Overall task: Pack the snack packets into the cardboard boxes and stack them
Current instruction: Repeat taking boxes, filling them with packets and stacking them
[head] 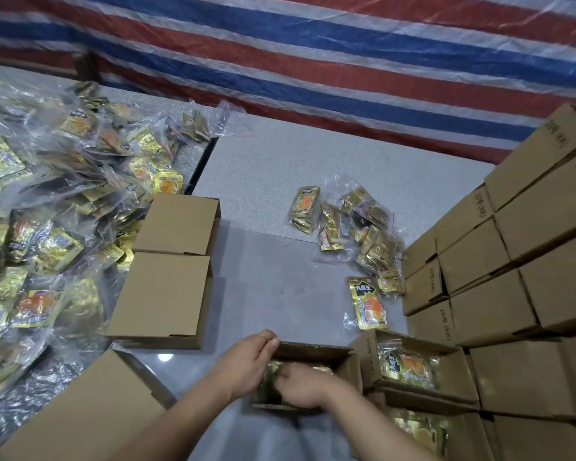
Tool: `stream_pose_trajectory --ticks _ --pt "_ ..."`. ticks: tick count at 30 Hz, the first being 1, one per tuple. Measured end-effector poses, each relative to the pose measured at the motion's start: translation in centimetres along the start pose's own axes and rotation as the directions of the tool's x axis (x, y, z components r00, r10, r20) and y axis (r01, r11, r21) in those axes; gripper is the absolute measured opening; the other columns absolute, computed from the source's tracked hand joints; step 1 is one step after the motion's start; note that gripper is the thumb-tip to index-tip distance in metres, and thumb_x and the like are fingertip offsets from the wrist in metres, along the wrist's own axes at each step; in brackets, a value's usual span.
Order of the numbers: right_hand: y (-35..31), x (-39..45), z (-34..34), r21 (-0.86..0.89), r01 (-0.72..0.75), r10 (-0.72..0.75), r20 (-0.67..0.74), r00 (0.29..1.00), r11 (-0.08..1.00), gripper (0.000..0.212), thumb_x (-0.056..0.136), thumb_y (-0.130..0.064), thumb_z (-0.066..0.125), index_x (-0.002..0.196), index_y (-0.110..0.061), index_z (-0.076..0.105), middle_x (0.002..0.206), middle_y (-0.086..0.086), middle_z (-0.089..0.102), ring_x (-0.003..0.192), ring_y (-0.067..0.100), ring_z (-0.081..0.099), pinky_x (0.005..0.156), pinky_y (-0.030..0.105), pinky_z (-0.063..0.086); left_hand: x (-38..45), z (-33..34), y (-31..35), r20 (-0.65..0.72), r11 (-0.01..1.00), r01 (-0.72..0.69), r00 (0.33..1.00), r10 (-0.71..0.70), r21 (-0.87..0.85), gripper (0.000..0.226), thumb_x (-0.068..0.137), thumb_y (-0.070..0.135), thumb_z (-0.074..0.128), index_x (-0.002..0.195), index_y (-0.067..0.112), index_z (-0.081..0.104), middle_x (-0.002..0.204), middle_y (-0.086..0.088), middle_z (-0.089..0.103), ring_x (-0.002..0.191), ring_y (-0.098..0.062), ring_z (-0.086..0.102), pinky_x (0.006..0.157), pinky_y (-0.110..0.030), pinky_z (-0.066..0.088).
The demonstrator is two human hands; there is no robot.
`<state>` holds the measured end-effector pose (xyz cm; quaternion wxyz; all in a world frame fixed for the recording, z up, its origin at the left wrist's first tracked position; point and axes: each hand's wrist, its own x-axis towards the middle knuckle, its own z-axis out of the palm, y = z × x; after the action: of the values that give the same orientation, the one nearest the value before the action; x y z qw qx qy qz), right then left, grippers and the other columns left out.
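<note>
An open cardboard box stands on the grey table right in front of me. My left hand grips its left wall near the far corner. Inside the box, my right hand presses down on gold snack packets, its fingers curled over them. Just to the right stand two more open boxes with gold packets in them, the farther box and the nearer box. Loose gold packets lie in the middle of the table, and one single packet lies face up closer to me.
A big heap of bagged gold packets fills the left side. Two shut boxes sit left of centre, and another box lies at the near left. A tall stack of shut boxes walls the right. A striped tarp hangs behind.
</note>
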<state>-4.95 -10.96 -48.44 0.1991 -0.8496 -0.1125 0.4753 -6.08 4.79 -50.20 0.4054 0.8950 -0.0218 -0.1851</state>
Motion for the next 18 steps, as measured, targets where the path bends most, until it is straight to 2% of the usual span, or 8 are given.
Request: stream_pose_trajectory --ticks 2,7,9,10,12,14,16,18 --pt "-0.7 1.2 0.9 0.027 -0.07 0.067 0.081 0.994 0.997 0.041 0.098 -0.027 0.039 0.127 -0.008 0.062 0.136 0.016 0.059 0.124 0.03 0.054 0.092 0.029 0.04 0.0 0.2 0.0 0.005 1.0 -0.004 1.0 0.004 -0.025 0.023 0.105 0.038 0.037 0.098 0.026 0.056 0.092 0.008 0.062 0.092 -0.013 0.058 0.085 -0.029 0.043" --pt "-1.1 2.0 0.8 0.071 -0.113 0.105 0.105 0.989 0.991 0.039 0.095 -0.027 0.044 0.125 -0.011 0.063 0.132 0.014 0.061 0.118 0.027 0.057 0.088 0.03 0.042 0.2 0.1 0.1 0.017 0.996 0.017 1.0 -0.016 -0.083 0.024 0.105 0.035 0.039 0.099 0.022 0.058 0.093 0.001 0.064 0.092 -0.016 0.059 0.087 -0.032 0.045" --pt "-0.5 1.7 0.0 0.085 -0.133 0.13 0.048 0.99 0.987 0.035 0.095 -0.026 0.04 0.109 -0.01 0.068 0.123 0.014 0.066 0.109 0.026 0.06 0.08 0.027 0.039 0.4 0.0 0.2 0.03 0.994 0.006 1.0 -0.003 -0.107 0.023 0.105 0.034 0.039 0.096 0.023 0.056 0.091 0.0 0.064 0.09 -0.016 0.059 0.086 -0.032 0.045" --pt "0.1 1.4 -0.5 0.086 -0.129 0.129 -0.005 0.992 0.988 0.03 0.095 -0.026 0.04 0.093 -0.013 0.067 0.113 0.014 0.069 0.1 0.025 0.061 0.076 0.026 0.039 0.4 -0.1 0.1 0.037 0.994 0.003 0.999 0.001 -0.112 0.022 0.105 0.034 0.039 0.095 0.024 0.056 0.09 0.0 0.064 0.089 -0.016 0.059 0.085 -0.031 0.045" --pt "1.4 0.8 -1.4 0.098 -0.132 0.143 -0.114 0.983 0.986 0.03 0.096 -0.026 0.041 0.072 -0.018 0.057 0.09 0.01 0.067 0.085 0.021 0.057 0.073 0.027 0.042 0.5 -0.1 0.1 0.043 0.994 0.009 0.999 -0.005 -0.113 0.021 0.105 0.035 0.039 0.093 0.027 0.055 0.088 0.003 0.064 0.087 -0.011 0.059 0.083 -0.028 0.045" --pt "2.4 0.3 -1.8 0.059 -0.165 0.17 -0.109 0.979 0.985 0.032 0.097 -0.028 0.042 0.091 -0.01 0.068 0.102 0.014 0.069 0.095 0.027 0.064 0.078 0.027 0.046 0.6 0.0 0.0 0.033 0.994 0.016 0.999 -0.012 -0.11 0.022 0.105 0.035 0.04 0.09 0.029 0.054 0.084 0.008 0.062 0.082 -0.004 0.058 0.079 -0.023 0.044" --pt "3.0 0.1 -1.7 0.016 -0.205 0.205 -0.077 0.976 0.979 0.04 0.098 -0.029 0.043 0.115 -0.001 0.067 0.121 0.018 0.067 0.111 0.03 0.064 0.086 0.027 0.047 0.6 0.1 0.0 0.027 0.993 0.023 0.999 -0.02 -0.114 0.022 0.105 0.035 0.04 0.087 0.031 0.054 0.081 0.01 0.062 0.08 0.001 0.057 0.076 -0.019 0.042" --pt "3.0 0.1 -1.6 0.003 -0.221 0.221 -0.078 0.972 0.975 0.045 0.098 -0.032 0.046 0.122 0.001 0.064 0.127 0.02 0.065 0.116 0.032 0.062 0.09 0.028 0.047 0.6 0.2 0.0 0.02 0.993 0.023 1.0 -0.021 -0.117 0.023 0.105 0.034 0.041 0.087 0.031 0.054 0.081 0.01 0.062 0.08 0.002 0.057 0.076 -0.018 0.042"
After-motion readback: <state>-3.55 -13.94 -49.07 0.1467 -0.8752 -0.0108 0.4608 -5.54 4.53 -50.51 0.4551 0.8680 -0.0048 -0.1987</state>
